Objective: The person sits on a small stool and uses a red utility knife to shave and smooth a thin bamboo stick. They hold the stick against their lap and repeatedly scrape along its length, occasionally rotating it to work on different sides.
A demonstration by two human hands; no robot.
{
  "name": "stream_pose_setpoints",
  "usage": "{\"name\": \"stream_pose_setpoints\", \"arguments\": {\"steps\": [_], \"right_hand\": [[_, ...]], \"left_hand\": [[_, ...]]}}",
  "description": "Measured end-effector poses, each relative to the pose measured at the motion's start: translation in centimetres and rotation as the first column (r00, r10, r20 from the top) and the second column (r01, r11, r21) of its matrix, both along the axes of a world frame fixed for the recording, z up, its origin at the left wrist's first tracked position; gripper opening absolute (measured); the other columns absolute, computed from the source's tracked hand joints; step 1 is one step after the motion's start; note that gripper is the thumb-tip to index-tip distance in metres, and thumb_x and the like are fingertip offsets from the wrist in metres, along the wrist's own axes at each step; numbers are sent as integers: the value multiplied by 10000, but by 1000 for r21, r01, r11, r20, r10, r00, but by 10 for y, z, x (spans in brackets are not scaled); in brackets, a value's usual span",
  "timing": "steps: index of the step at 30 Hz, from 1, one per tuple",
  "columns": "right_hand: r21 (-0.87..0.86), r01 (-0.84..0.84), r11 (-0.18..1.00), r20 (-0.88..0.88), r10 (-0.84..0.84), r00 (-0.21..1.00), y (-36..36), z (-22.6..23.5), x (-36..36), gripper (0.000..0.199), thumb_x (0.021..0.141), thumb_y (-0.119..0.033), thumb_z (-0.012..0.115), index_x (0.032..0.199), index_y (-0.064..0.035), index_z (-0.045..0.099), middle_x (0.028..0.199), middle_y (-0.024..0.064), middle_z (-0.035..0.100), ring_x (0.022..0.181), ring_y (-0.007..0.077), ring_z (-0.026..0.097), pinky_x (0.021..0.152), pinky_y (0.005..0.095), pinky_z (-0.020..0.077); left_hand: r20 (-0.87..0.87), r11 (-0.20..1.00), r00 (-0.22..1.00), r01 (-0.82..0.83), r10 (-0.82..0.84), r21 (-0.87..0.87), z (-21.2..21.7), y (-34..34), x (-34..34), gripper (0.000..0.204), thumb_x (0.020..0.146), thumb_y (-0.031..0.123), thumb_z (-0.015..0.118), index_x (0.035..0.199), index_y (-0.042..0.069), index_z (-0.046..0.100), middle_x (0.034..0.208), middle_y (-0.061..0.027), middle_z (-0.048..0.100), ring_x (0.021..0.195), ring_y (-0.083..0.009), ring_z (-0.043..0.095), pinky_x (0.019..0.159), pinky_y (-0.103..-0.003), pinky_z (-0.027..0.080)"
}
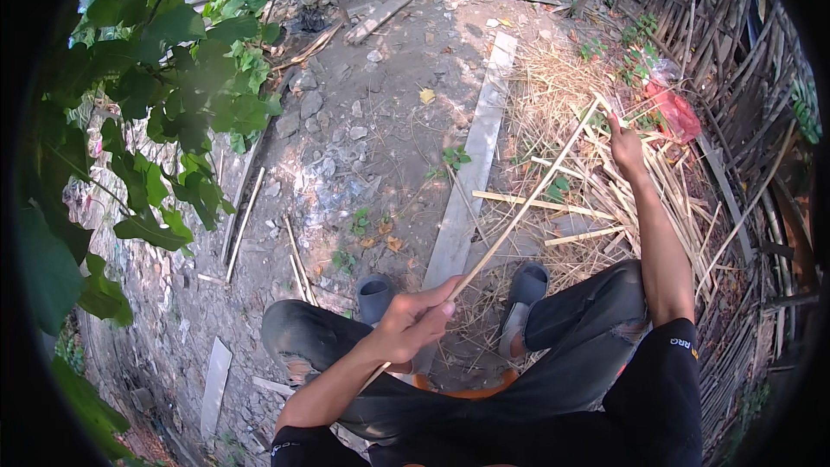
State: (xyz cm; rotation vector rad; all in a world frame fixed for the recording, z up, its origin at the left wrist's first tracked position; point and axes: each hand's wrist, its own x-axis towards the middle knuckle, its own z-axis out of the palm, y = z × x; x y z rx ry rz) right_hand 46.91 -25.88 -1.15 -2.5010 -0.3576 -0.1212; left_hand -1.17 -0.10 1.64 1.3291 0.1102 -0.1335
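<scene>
My left hand (413,322) is closed round a long, thin bamboo strip (527,201) over my lap. The strip's lower end passes under my left forearm, and the rest slants up and away to the right. At its far tip, my right hand (626,149) is closed, arm stretched out, thumb pointing toward the strip. A short pale piece shows between that tip and the thumb; what the right fingers grip is hidden. Under and beyond the right hand lies a loose pile of split bamboo strips (666,175).
A grey plank (474,169) lies on the dirt between my sandalled feet and beyond. Past the pile are fine shavings (553,69) and a red plastic bag (674,112). A stick fence (743,60) bounds the right; leafy branches (156,78) hang at the left.
</scene>
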Motion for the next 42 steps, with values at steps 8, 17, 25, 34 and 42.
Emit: {"name": "stream_pose_setpoints", "arguments": {"steps": [8,17,25,34,42], "right_hand": [[72,-173,982,-126,181,975,26,38,-70,760,1047,-629,479,778,72,596,639,117,519,649,208,493,653,410,411],[31,-737,676,-194,727,659,114,71,-242,559,1065,-468,540,834,31,645,613,224,592,583,419,612,608,518,474],[-139,-845,516,-188,824,534,133,38,-271,577,1034,-536,560,840,-3,660,624,247,637,651,474,674,629,551,540],[-93,84,992,89,-76,993,31,19,26,873,1089,-635,325,787,107,673,716,319,655,798,507,673,795,560,517],[80,-120,990,104,111,988,32,55,-45,772,1068,-626,436,739,67,523,605,131,467,613,237,443,623,458,376]], "left_hand": [[18,961,969,-244,248,-128,-13,15,6,491,1128,124,479,1602,30,393,657,85,351,521,-16,317,497,-221,276],[49,921,923,-384,381,66,-28,13,32,508,1103,126,549,1580,6,423,688,103,399,568,4,347,508,-212,270],[35,824,888,-440,459,355,-35,12,33,477,1062,71,600,1516,-33,502,755,112,453,648,14,389,550,-198,306],[65,943,991,-133,119,305,-17,4,-17,485,1053,86,618,1519,0,515,718,84,503,617,0,410,546,-205,336],[-93,955,965,-257,245,-148,-28,15,7,473,1122,160,473,1571,16,438,639,73,313,480,-24,271,455,-216,240]]}}
